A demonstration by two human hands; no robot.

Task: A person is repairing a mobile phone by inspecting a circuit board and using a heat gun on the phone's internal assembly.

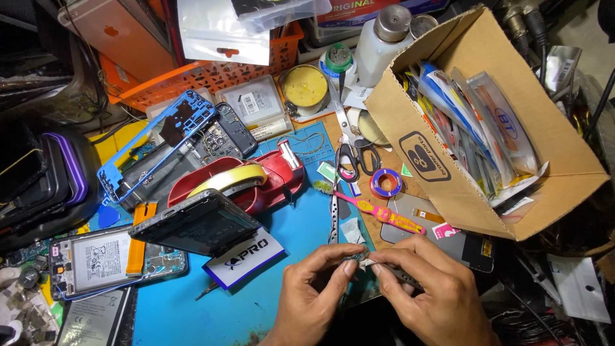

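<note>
Both hands sit closest to my view at the bottom edge. My left hand [314,295] and right hand [429,295] meet fingertip to fingertip, pinching a small, thin metallic part [363,258] between thumbs and forefingers; it is too tiny for me to tell its exact kind. It hovers over the smooth blue work mat [192,314], just below a slim steel pair of tweezers [334,214] lying upright on the mat. Beside that rests a pink plastic toothbrush [384,214] with yellow spots, and near it a small purple roll of tape [385,182] and black-handled scissors [354,154]. Left of my hands, a dark opened phone [195,224] leans tilted against a glossy red tape dispenser [256,179] carrying a yellow roll. A bright blue phone frame [154,144] lies farther back. On the right, a tipped corrugated cardboard box [474,147] spills flat, shiny plastic packets [474,122].
</note>
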